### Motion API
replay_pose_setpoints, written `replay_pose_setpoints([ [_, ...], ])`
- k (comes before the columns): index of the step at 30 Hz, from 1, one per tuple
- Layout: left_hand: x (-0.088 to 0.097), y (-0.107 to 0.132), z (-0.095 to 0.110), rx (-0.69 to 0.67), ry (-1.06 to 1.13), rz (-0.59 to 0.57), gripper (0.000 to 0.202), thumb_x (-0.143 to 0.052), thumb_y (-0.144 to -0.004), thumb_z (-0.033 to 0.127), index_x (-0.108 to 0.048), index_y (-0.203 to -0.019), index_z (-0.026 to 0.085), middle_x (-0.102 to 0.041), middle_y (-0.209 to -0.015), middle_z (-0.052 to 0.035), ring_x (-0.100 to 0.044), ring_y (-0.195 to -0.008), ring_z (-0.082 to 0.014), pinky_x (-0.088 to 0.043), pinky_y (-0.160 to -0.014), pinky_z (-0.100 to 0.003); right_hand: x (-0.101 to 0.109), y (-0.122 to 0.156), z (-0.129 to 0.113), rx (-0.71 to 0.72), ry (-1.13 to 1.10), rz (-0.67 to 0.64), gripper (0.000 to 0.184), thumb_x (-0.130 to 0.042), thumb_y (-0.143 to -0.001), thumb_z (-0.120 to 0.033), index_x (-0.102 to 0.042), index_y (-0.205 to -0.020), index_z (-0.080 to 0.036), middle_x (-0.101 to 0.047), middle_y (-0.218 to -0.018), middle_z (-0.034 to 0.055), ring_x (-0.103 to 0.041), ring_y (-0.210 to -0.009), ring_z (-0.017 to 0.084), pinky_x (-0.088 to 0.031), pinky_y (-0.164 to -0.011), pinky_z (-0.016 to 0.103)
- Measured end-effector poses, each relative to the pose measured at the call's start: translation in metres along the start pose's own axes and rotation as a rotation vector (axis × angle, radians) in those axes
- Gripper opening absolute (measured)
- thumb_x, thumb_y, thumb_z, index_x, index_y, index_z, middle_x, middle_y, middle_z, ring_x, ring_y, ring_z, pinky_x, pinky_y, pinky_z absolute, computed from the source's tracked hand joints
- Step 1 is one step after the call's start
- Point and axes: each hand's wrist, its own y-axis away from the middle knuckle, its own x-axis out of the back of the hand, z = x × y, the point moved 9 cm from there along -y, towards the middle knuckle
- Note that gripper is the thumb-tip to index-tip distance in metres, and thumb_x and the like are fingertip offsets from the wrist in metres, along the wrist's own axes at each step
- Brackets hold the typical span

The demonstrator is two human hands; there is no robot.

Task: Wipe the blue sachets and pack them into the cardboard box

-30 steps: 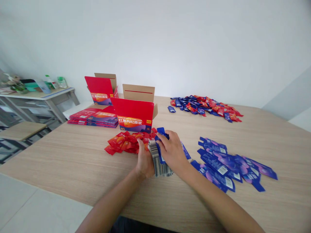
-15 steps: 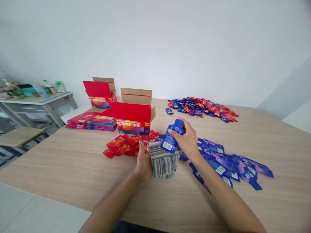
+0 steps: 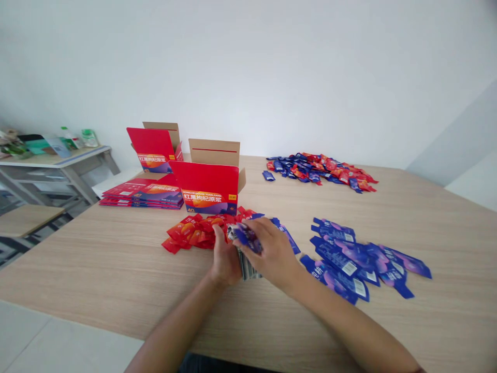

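My left hand (image 3: 224,259) grips a striped cloth (image 3: 245,268) near the table's front. My right hand (image 3: 269,252) presses a blue pouch (image 3: 246,235) down onto that cloth, fingers closed over it. A heap of red pouches (image 3: 194,232) lies just left of my hands. Several blue pouches (image 3: 351,259) are spread on the table to the right of my right forearm. An open red carton (image 3: 209,184) stands behind the red heap.
A second open red carton (image 3: 155,147) and a stack of flat cartons (image 3: 143,194) sit at the back left. A mixed pile of red and blue pouches (image 3: 320,168) lies at the far side. A grey side table (image 3: 58,160) stands beyond the wooden table's left edge (image 3: 58,248).
My right hand lifted a blue pouch off the cloth, then brought it back down onto the cloth held in my left hand. The view shifted slightly.
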Motion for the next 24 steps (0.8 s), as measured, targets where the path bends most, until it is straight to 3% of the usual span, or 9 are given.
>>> replay_pose_setpoints([
  [3, 0.008, 0.0, 0.01, -0.05, 0.02, 0.004, 0.094, -0.02, -0.086, 0.088, -0.073, -0.099, 0.011, -0.074, -0.105, -0.0164, -0.065, -0.119, -0.0331, -0.043, -0.113, -0.044, -0.018, 0.015, -0.036, 0.259, 0.291, -0.045, 0.028, -0.056, -0.095, -0.017, -0.068, -0.12, -0.016, -0.073, -0.11, 0.0126, -0.066, -0.097, 0.025, -0.053, -0.089, 0.04],
  [5, 0.01, 0.0, 0.016, -0.028, 0.044, 0.011, 0.095, -0.018, -0.085, 0.089, -0.071, -0.093, 0.011, -0.073, -0.094, -0.0147, -0.067, -0.115, -0.0318, -0.043, -0.113, -0.042, -0.027, 0.023, -0.048, 0.337, 0.387, -0.037, 0.026, -0.052, -0.097, -0.013, -0.069, -0.117, -0.015, -0.074, -0.109, 0.0127, -0.065, -0.098, 0.025, -0.051, -0.092, 0.04],
  [10, 0.013, 0.001, 0.039, -0.039, 0.049, 0.088, 0.101, -0.009, -0.089, 0.084, -0.068, -0.119, 0.008, -0.073, -0.101, -0.0144, -0.068, -0.113, -0.0301, -0.048, -0.107, -0.04, -0.04, 0.028, -0.054, 0.394, 0.417, -0.062, 0.026, -0.052, -0.099, -0.012, -0.068, -0.12, -0.013, -0.073, -0.116, 0.0139, -0.063, -0.108, 0.025, -0.047, -0.098, 0.041],
  [13, 0.011, -0.001, 0.048, -0.082, 0.059, 0.093, 0.098, -0.006, -0.091, 0.08, -0.063, -0.132, 0.011, -0.074, -0.109, -0.0127, -0.066, -0.115, -0.0304, -0.049, -0.106, -0.041, -0.042, 0.027, -0.055, 0.426, 0.427, -0.118, 0.021, -0.053, -0.099, -0.013, -0.07, -0.112, -0.013, -0.072, -0.113, 0.0137, -0.062, -0.106, 0.025, -0.048, -0.094, 0.041],
  [16, 0.008, -0.004, 0.045, -0.079, 0.051, 0.055, 0.1, -0.012, -0.088, 0.086, -0.061, -0.137, 0.014, -0.075, -0.111, -0.0116, -0.063, -0.121, -0.0347, -0.048, -0.107, -0.044, -0.04, 0.024, -0.053, 0.406, 0.428, -0.26, 0.016, -0.055, -0.098, -0.013, -0.071, -0.1, -0.014, -0.073, -0.104, 0.0128, -0.063, -0.095, 0.024, -0.05, -0.082, 0.039],
  [19, 0.005, -0.004, 0.04, -0.063, 0.027, 0.014, 0.104, -0.024, -0.083, 0.09, -0.06, -0.138, 0.01, -0.074, -0.117, -0.0146, -0.06, -0.126, -0.0392, -0.045, -0.11, -0.048, -0.026, 0.018, -0.047, 0.335, 0.351, -0.383, 0.011, -0.06, -0.093, -0.015, -0.071, -0.093, -0.017, -0.072, -0.091, 0.0082, -0.063, -0.086, 0.022, -0.049, -0.073, 0.034],
  [21, 0.004, -0.002, 0.037, -0.056, 0.014, -0.003, 0.107, -0.026, -0.081, 0.092, -0.059, -0.139, 0.008, -0.072, -0.123, -0.0172, -0.058, -0.129, -0.0401, -0.042, -0.112, -0.051, -0.006, 0.007, -0.035, 0.216, 0.227, -0.351, 0.012, -0.059, -0.096, -0.02, -0.071, -0.092, -0.019, -0.071, -0.089, 0.0052, -0.064, -0.082, 0.02, -0.049, -0.071, 0.031],
  [24, 0.002, 0.001, 0.04, -0.073, -0.014, -0.053, 0.111, -0.022, -0.079, 0.094, -0.057, -0.142, 0.009, -0.068, -0.132, -0.0194, -0.054, -0.135, -0.0395, -0.038, -0.114, -0.054, 0.031, -0.013, 0.009, -0.069, 0.007, -0.142, 0.024, -0.051, -0.102, -0.034, -0.07, -0.096, -0.021, -0.071, -0.09, 0.0041, -0.066, -0.079, 0.019, -0.049, -0.071, 0.029],
])
